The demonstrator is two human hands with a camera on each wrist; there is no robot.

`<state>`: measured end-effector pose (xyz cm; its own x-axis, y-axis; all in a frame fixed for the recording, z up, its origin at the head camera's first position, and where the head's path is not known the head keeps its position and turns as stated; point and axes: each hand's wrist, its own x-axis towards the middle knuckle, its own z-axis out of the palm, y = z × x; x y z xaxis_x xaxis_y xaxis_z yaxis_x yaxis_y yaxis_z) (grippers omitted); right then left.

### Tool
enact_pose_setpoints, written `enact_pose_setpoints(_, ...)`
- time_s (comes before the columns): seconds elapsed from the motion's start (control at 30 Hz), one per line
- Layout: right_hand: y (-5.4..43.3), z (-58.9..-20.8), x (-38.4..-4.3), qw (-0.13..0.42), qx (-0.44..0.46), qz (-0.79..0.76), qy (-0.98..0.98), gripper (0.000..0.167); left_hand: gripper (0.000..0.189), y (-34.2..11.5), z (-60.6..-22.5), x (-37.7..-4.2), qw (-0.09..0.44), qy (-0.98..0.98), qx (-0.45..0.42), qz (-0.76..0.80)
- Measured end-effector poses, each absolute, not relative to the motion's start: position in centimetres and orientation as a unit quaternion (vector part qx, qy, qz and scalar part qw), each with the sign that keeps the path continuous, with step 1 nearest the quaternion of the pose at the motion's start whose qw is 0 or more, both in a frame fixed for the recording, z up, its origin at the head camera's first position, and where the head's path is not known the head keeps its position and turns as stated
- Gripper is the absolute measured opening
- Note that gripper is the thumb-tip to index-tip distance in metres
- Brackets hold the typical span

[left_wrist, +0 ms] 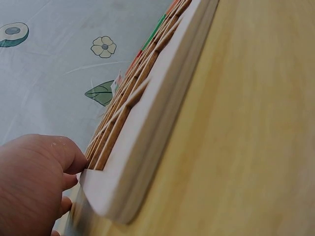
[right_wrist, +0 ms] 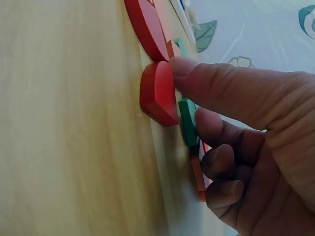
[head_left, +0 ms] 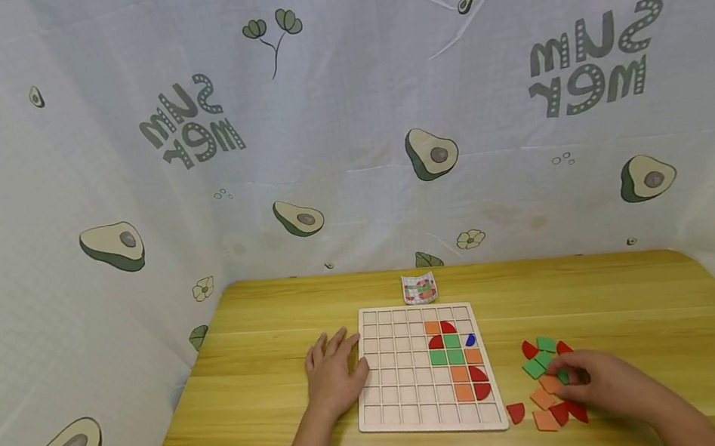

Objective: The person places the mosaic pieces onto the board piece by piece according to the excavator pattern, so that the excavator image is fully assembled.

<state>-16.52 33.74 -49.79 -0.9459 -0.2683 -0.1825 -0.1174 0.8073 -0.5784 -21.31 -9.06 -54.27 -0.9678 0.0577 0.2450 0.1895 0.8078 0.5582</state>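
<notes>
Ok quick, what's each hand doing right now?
Left hand: open, fingers flat against the left edge of the grid board.
Right hand: fingers curled over the loose tiles, touching a green tile; a firm grip cannot be told.

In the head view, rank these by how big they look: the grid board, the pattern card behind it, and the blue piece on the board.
1. Grid board, largest.
2. Pattern card.
3. Blue piece, smallest.

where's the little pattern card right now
In the head view the pattern card lies on the table just past the far edge of the grid board, near its middle, apart from both hands.
</notes>
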Motion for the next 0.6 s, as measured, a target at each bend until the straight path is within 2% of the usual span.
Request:
enact_pose_setpoints(0.13, 33.41, -49.89, -16.56, 0.126, -0.074, -0.271, 0.952, 0.027, 0.047, -9.04, -54.26, -21.30, 0.106, -0.945, -0.066, -0.303)
enact_pose_setpoints(0.37, 33.27, -49.75, -16.34, 0.110, -0.095, -0.271, 0.952, 0.013, 0.047, -9.04, -54.31, -21.28, 0.108, -0.945, -0.067, -0.302)
enact_pose_setpoints(0.6, 33.30, -49.59, -15.96, 0.142, -0.101, -0.285, 0.943, 0.026, 0.046, -9.03, -54.46, -21.38, 0.115, -0.944, -0.070, -0.302)
